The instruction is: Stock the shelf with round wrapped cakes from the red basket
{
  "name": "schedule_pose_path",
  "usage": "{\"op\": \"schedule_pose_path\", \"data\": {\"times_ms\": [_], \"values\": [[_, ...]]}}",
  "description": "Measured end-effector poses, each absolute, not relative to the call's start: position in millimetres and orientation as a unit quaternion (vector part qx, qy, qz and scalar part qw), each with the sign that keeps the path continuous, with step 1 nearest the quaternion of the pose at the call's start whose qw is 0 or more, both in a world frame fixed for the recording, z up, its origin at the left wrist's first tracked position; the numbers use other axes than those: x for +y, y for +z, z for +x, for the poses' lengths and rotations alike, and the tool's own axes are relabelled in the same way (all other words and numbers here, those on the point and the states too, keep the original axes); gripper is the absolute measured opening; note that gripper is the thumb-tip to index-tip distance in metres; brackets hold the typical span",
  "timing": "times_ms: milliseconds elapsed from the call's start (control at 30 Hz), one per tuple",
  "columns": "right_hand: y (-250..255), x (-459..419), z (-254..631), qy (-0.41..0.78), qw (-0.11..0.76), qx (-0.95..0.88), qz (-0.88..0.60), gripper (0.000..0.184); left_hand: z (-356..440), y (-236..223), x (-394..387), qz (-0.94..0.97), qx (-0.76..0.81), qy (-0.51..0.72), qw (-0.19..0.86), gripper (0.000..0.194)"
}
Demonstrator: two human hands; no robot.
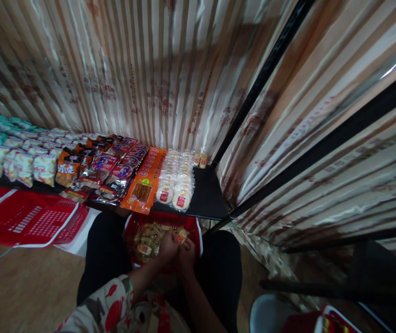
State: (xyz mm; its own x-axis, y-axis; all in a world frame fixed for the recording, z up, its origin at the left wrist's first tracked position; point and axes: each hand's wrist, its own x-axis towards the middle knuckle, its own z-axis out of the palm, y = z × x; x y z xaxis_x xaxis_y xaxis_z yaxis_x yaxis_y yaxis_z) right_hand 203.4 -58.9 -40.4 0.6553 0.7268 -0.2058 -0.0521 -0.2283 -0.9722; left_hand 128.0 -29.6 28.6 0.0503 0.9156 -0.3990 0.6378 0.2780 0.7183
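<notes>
Between my knees sits a red basket (198,230) with a white rim, holding a pile of small yellowish snack packets (144,249). Over its right part, a small yellow and orange snack packet (181,236) is pinched at the fingertips of my left hand (168,247) and my right hand (186,254). Both hands are closed and close together, and the dim light blurs the finger detail. Past the basket, at the right end of a black shelf (209,199), two similar small packets (200,160) stand at the back.
Left of those stand rows of round white crackers (181,200), an orange snack bag (144,185), dark red bags (100,169) and white bags (44,167). Red baskets (38,219) lie under the shelf. Black posts (253,97) slant up at right before a striped curtain (156,83).
</notes>
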Motion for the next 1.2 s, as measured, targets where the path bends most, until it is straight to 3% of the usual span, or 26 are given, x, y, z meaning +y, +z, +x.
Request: {"op": "schedule_pose_path", "data": {"times_ms": [400,933,1200], "values": [[-4,-64,221,0.319,0.628,-0.211,-0.677,0.043,148,56,-33,0.583,0.624,0.221,0.471,0.019],[29,-55,240,0.272,0.64,-0.265,-0.668,0.043,167,80,-24,0.616,0.602,0.233,0.452,0.019],[52,-46,249,0.249,0.627,-0.294,-0.678,0.048,175,100,-13,0.595,0.555,0.305,0.496,0.027]]}}
